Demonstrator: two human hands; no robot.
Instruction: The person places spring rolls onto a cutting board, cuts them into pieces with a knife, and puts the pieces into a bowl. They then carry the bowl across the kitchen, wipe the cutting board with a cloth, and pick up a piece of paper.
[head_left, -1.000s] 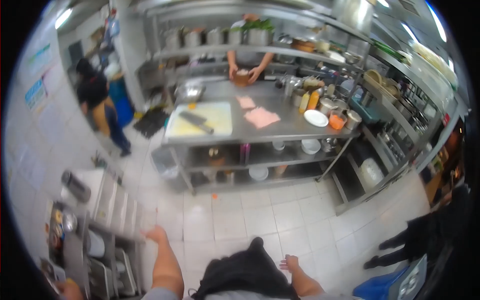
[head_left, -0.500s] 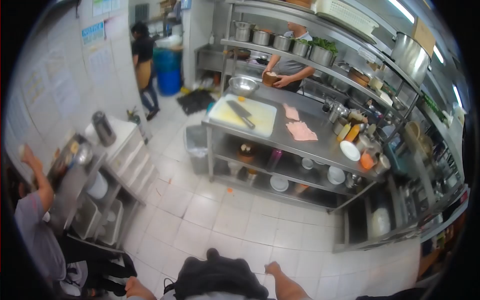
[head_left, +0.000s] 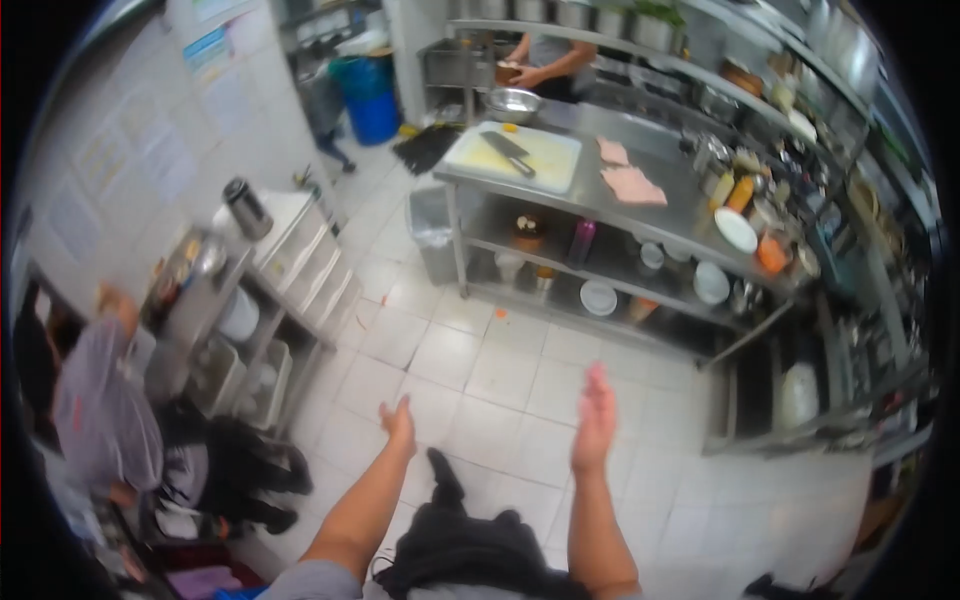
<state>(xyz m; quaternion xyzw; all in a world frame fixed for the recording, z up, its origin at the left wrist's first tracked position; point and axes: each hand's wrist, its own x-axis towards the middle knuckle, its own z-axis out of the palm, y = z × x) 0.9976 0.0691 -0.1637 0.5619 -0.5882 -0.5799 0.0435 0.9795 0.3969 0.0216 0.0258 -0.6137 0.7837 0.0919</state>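
Both hands are raised in front of the body over the white tiled floor, empty and touching nothing. The left hand is loosely open, fingers slightly curled. The right hand is held flat and edge-on, fingers extended together. The two hands are apart from each other, with a dark apron below and between the forearms.

Ahead, well apart from the hands, stands a steel worktable. It carries a cutting board with a cleaver lying on it, pink slices and a white plate. A co-worker in grey stands at the left beside a steel rack. Another person's hands hold a bowl behind the worktable.
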